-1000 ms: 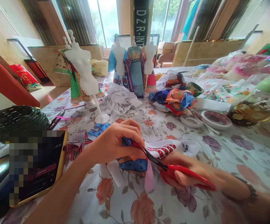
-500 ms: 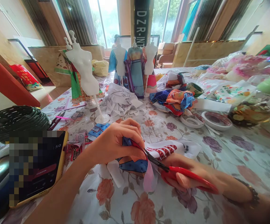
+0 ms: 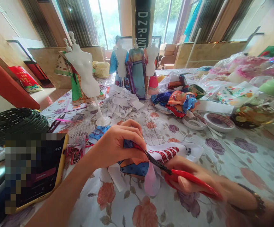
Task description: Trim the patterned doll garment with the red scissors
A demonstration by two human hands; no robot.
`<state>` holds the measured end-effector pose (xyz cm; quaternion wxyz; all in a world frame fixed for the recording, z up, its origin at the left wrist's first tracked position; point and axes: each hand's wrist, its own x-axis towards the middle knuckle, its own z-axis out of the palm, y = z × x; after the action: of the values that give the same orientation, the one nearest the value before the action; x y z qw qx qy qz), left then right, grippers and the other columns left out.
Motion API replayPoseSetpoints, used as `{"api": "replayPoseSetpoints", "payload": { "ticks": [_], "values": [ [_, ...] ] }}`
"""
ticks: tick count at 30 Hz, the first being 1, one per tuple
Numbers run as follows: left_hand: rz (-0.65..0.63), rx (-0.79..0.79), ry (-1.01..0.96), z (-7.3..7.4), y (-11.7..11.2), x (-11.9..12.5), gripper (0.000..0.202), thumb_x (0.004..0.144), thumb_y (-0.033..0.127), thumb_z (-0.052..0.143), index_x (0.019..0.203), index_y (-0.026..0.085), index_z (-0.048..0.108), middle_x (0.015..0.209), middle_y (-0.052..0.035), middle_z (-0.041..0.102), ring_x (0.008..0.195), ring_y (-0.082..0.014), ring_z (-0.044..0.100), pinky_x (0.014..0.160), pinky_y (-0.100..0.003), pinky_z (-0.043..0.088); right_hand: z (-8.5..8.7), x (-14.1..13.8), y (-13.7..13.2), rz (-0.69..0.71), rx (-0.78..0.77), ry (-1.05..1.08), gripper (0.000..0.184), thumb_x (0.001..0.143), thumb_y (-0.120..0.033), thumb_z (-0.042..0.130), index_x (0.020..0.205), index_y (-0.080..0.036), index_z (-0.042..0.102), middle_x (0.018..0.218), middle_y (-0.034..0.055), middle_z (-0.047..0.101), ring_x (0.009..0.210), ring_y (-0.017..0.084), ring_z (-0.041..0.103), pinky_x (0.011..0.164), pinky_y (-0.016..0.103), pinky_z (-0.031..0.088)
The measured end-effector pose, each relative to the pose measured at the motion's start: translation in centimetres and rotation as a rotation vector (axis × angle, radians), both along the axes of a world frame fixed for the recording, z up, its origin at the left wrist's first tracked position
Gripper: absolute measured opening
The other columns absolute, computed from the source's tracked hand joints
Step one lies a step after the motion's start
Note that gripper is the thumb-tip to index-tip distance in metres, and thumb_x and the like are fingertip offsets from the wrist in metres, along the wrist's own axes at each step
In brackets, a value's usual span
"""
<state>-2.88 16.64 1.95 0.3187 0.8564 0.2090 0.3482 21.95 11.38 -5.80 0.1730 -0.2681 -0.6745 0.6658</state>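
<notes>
From my remote seat I see the left hand (image 3: 126, 138) at the centre of the frame, its thumb and fingers pinched on blue printed fabric (image 3: 138, 169), which bunches under the palm and spreads just below it. The right hand (image 3: 183, 175), right of centre and lower, has its fingers wrapped around the handles of red-handled scissors (image 3: 193, 179); the dark blades point up and left, and their tips reach the left fingertips at the edge of the fabric. I cannot tell how far apart the blades stand. A pale pink strip (image 3: 152, 181) hangs just under them, though I cannot make out whether it is joined to the blue piece. Behind the right hand I make out a white sheet with red printed bands (image 3: 169, 152), lying on the flowered tablecloth (image 3: 87, 205). A dark beaded bracelet (image 3: 260, 205) circles the right wrist at lower right. At lower left I have a phone in a yellow case (image 3: 53, 164), partly pixelated, with a dark green woven basket (image 3: 16, 123) above it. A bare white dress form (image 3: 82, 69) stands at upper left of centre, near a heap of white scraps (image 3: 122, 99). Right of the scraps I find crumpled colourful cloth (image 3: 181, 101), and below that a roll of white tape (image 3: 218, 121).
</notes>
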Motion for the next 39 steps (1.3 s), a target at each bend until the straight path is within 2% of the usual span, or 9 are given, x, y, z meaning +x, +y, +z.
{"api": "replayPoseSetpoints", "payload": {
  "ticks": [9, 17, 21, 26, 32, 36, 39],
  "values": [
    [0.018, -0.012, 0.007, -0.2, 0.2, 0.0, 0.02, 0.077, 0.04, 0.077, 0.068, 0.023, 0.074, 0.067, -0.0023, 0.067, 0.09, -0.021, 0.056, 0.084, -0.034, 0.046, -0.1, 0.0, -0.4, -0.078, -0.003, -0.033, 0.058, 0.081, -0.075, 0.049, 0.067, -0.019, 0.038, 0.062, -0.004, 0.034, 0.054, 0.008, 0.025, 0.045, 0.024, 0.017],
    [0.004, -0.008, -0.01, -0.4, 0.3, 0.0, 0.022, 0.076, 0.042, 0.076, 0.067, 0.022, 0.073, 0.067, -0.0032, 0.066, 0.089, -0.0213, 0.056, 0.084, -0.036, 0.046, 0.8, -0.6, -0.4, -0.051, 0.016, -0.058, 0.062, 0.079, -0.079, 0.045, 0.063, -0.019, 0.037, 0.058, -0.0046, 0.032, 0.051, 0.007, 0.023, 0.043, 0.024, 0.016],
    [0.012, -0.015, -0.014, -0.4, 0.2, 0.1, 0.021, 0.076, 0.04, 0.077, 0.067, 0.022, 0.073, 0.066, -0.0026, 0.067, 0.089, -0.0214, 0.056, 0.086, -0.037, 0.046, 0.6, -0.5, -0.5, -0.054, 0.025, -0.055, 0.061, 0.082, -0.076, 0.045, 0.062, -0.019, 0.034, 0.056, -0.0052, 0.031, 0.05, 0.007, 0.022, 0.042, 0.024, 0.015],
    [0.018, -0.04, 0.011, -0.3, 0.1, 0.0, 0.023, 0.077, 0.042, 0.077, 0.066, 0.022, 0.074, 0.065, -0.003, 0.067, 0.091, -0.0223, 0.056, 0.084, -0.037, 0.047, 0.4, -0.5, -0.5, -0.034, -0.027, -0.026, 0.063, 0.079, -0.079, 0.047, 0.063, -0.019, 0.037, 0.056, -0.0049, 0.035, 0.049, 0.007, 0.026, 0.042, 0.024, 0.017],
    [0.002, -0.031, 0.009, -0.2, 0.1, 0.0, 0.013, 0.076, 0.03, 0.08, 0.068, 0.022, 0.073, 0.066, -0.002, 0.067, 0.092, -0.0212, 0.055, 0.084, -0.034, 0.046, 0.7, -0.3, -0.2, 0.012, -0.111, 0.009, 0.061, 0.075, -0.078, 0.054, 0.068, -0.02, 0.036, 0.059, -0.006, 0.034, 0.051, 0.007, 0.027, 0.045, 0.024, 0.018],
    [-0.015, -0.028, -0.01, -0.3, 0.1, 0.0, 0.01, 0.072, 0.019, 0.082, 0.068, 0.021, 0.073, 0.067, -0.0009, 0.066, 0.092, -0.0204, 0.056, 0.086, -0.033, 0.046, -0.5, 0.0, -0.3, -0.023, -0.124, 0.04, 0.059, 0.075, -0.075, 0.056, 0.069, -0.019, 0.038, 0.062, -0.005, 0.033, 0.054, 0.009, 0.028, 0.046, 0.025, 0.019],
    [-0.023, -0.028, -0.014, -0.2, 0.0, 0.0, 0.011, 0.071, 0.018, 0.083, 0.068, 0.021, 0.073, 0.066, -0.0008, 0.066, 0.091, -0.0203, 0.056, 0.085, -0.033, 0.046, -1.5, 0.0, -0.4, -0.016, -0.138, 0.1, 0.058, 0.073, -0.074, 0.058, 0.067, -0.02, 0.038, 0.058, -0.0052, 0.033, 0.051, 0.008, 0.025, 0.043, 0.026, 0.018]
  ]
}}
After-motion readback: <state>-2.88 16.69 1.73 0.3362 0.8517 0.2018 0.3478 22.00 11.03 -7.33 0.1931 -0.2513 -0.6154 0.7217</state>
